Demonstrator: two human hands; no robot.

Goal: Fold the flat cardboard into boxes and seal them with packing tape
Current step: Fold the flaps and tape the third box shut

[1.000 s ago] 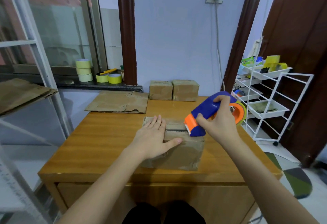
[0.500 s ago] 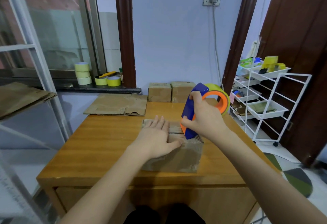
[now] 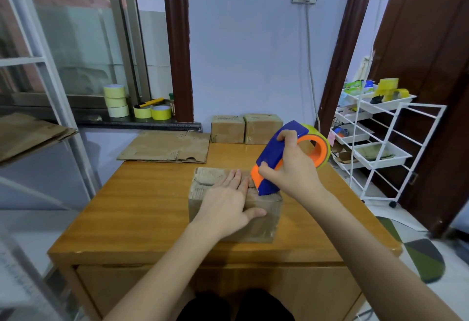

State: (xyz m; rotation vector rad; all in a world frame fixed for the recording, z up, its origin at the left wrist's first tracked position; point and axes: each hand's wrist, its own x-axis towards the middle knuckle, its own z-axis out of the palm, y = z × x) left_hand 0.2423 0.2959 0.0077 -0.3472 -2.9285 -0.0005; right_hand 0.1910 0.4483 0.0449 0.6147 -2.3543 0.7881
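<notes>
A folded cardboard box point(image 3: 203, 188) stands on the wooden table point(image 3: 142, 206) in front of me. My left hand point(image 3: 228, 204) lies flat on its top flaps, fingers straight, thumb along the near edge. My right hand point(image 3: 291, 171) grips a blue and orange tape dispenser point(image 3: 281, 148) with a yellow-green roll. The dispenser's tip touches the box top at its right end, just right of my left fingers. A flat cardboard sheet point(image 3: 165, 147) lies at the table's back left.
Two closed small boxes point(image 3: 246, 129) stand at the back of the table against the wall. Tape rolls point(image 3: 115, 100) sit on the window sill at left. A white wire rack point(image 3: 375, 140) stands to the right. More flat cardboard point(image 3: 28, 135) lies on a shelf at far left.
My right hand brought the dispenser down and leftward from above the box's right end until its tip met the box top. My left hand stayed pressed on the flaps.
</notes>
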